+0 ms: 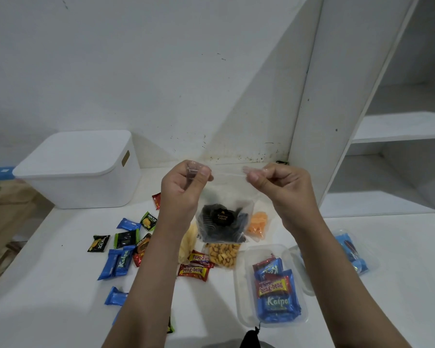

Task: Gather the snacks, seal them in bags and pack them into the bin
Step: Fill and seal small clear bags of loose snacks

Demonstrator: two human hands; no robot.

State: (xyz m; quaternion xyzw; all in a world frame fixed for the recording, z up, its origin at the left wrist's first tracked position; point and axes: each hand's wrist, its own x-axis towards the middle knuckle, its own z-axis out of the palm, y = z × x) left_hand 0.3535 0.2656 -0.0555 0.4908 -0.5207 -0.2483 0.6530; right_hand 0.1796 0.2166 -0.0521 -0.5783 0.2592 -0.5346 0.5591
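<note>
Above table [60,285], both hands pinching bag [226,197]

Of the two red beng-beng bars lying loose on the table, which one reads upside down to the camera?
The farther red beng-beng bar, beside the clear packet of yellow nuts; the nearer red beng-beng bar reads upright.

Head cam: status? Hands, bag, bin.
Left hand and right hand pinch top corners of clear bag, lifted. Dark snack pack inside. White bin lidded, far left. Loose snacks on table; nothing blocking.
</note>
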